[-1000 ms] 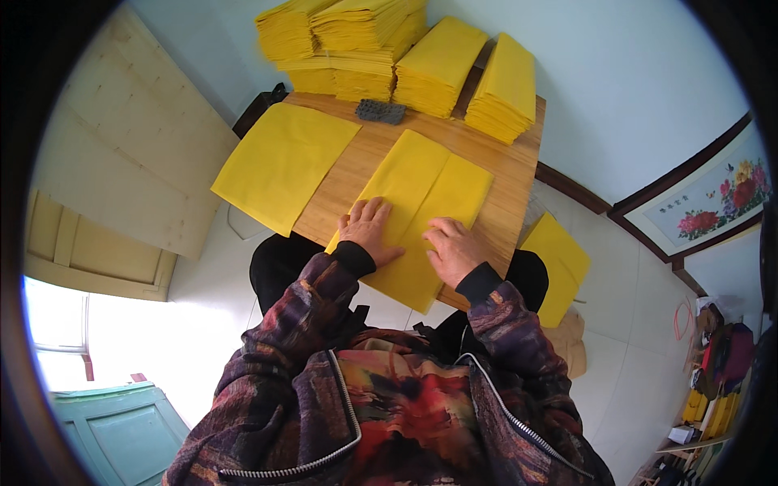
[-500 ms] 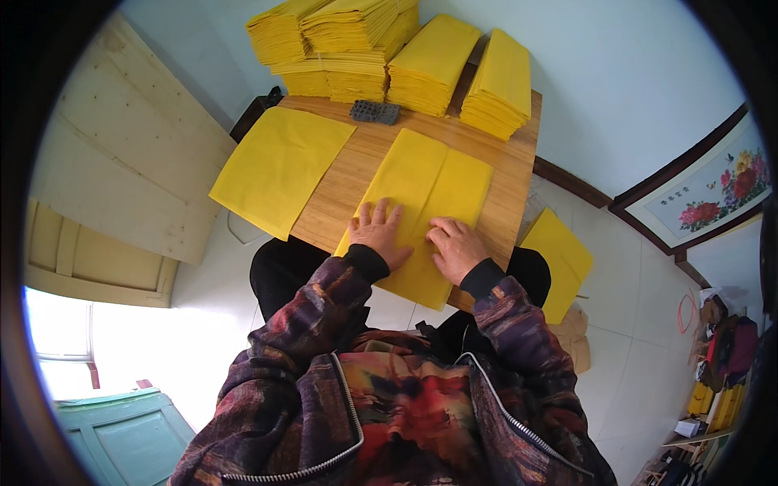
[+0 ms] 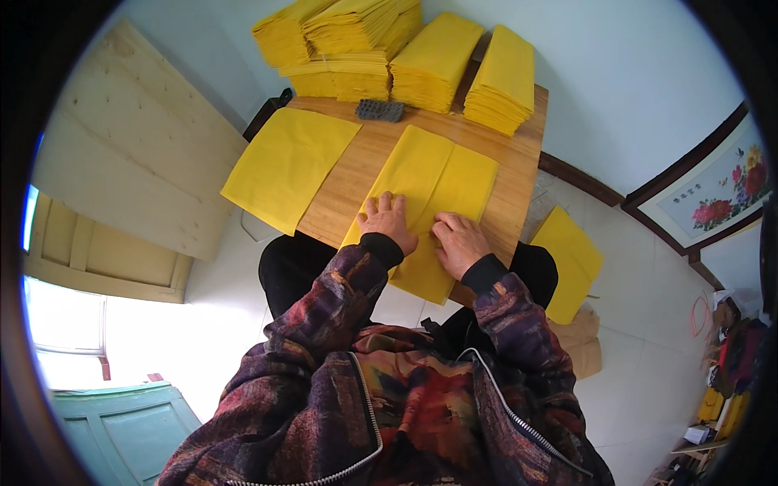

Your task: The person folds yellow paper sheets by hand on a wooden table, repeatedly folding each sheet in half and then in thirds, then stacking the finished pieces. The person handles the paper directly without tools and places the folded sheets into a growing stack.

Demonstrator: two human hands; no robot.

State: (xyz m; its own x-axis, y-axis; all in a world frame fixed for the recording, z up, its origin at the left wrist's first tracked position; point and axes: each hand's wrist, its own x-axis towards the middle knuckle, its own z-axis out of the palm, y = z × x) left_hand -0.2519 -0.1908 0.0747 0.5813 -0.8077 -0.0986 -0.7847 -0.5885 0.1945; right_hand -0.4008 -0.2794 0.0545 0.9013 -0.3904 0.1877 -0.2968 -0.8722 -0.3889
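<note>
A yellow sheet that looks like nonwoven fabric [image 3: 466, 182] lies folded lengthwise on the wooden table in front of me, with a fold line down its middle. My left hand [image 3: 387, 223] rests palm down on its left part, fingers spread. Beside it, my right hand [image 3: 460, 243] presses on the right part, its fingers slightly bent and the tips at the fold line. The sheet's near end hangs over the table's front edge. To the left, a flat yellow sheet [image 3: 292, 166] lies partly past the table edge.
Tall stacks of folded yellow sheets [image 3: 438, 61] line the table's [image 3: 340, 198] far side. A dark grey textured block [image 3: 379, 110] sits before them. Right of the table, low down, is another yellow sheet [image 3: 567, 263]. A wooden board [image 3: 130, 138] leans at the left.
The whole view has shifted slightly. My left hand has slid a little to the right and away from me over the sheet; my right hand stays nearly in place at the fold.
</note>
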